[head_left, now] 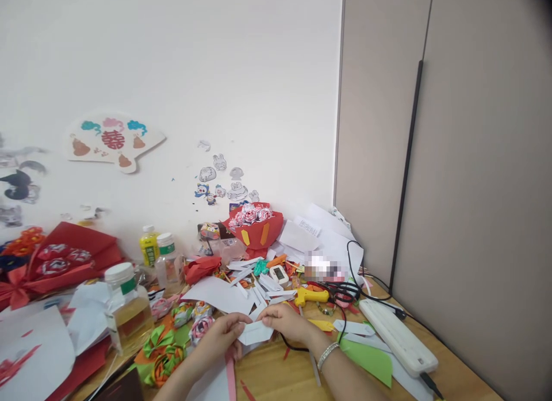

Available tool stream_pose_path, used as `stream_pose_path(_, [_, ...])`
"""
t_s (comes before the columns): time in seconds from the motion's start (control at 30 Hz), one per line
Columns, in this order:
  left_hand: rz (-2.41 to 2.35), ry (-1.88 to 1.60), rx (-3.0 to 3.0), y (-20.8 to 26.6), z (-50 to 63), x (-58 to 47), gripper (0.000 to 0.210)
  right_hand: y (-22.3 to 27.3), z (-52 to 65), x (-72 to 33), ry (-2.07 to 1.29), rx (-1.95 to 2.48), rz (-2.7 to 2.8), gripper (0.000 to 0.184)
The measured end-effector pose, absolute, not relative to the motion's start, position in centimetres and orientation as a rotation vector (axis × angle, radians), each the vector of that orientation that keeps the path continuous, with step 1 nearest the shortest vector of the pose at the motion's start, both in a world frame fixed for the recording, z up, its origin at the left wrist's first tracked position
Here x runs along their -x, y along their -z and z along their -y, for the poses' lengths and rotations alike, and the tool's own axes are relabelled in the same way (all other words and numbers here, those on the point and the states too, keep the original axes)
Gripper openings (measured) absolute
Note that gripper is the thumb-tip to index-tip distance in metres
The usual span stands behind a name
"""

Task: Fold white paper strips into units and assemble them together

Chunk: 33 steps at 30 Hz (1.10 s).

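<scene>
At the far left, a red-wrapped paper bouquet is propped near the wall, with white sheets spread in front of it. A white-lidded jar, partly filled with amber liquid, is seen next, followed by a yellow bottle. Green-and-orange paper flowers are heaped beside the left forearm. Above the table's front part, the left end of a folded white paper is pinched narrowly between thumb and fingers of the left hand. Its upper right edge is likewise pinched by the right hand, above whose wrist a bracelet is worn. Farther right, a yellow-handled glue gun is laid among cables, green paper is partly covered by the right forearm, and a long white plastic casing is placed near the cabinet.
</scene>
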<state>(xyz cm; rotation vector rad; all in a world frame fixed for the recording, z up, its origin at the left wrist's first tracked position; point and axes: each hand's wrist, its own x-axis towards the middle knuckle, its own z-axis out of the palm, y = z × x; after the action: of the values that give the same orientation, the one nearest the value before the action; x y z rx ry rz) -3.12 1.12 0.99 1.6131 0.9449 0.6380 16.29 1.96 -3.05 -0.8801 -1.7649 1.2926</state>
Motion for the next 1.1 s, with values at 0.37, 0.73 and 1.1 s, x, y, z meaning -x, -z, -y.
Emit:
stream_pose_path(0.37, [-1.118,-0.677,-1.923,-0.2,-0.7,1.9,0.042,0.6,-0.4,-15.6,-0.894,0.939,1.986,0.025])
stream_pose_path(0.73, [-1.261,-0.791,-1.989,-0.4,-1.3,2.1,0.035,-2.2,-6.3,-31.4,0.085,2.056,1.514,0.031])
stream_pose_path(1.1, [-1.248,-0.853,-1.995,0.5,-1.8,2.3,0.034,-0.3,-7.0,-33.2,0.135,2.242,1.631,0.028])
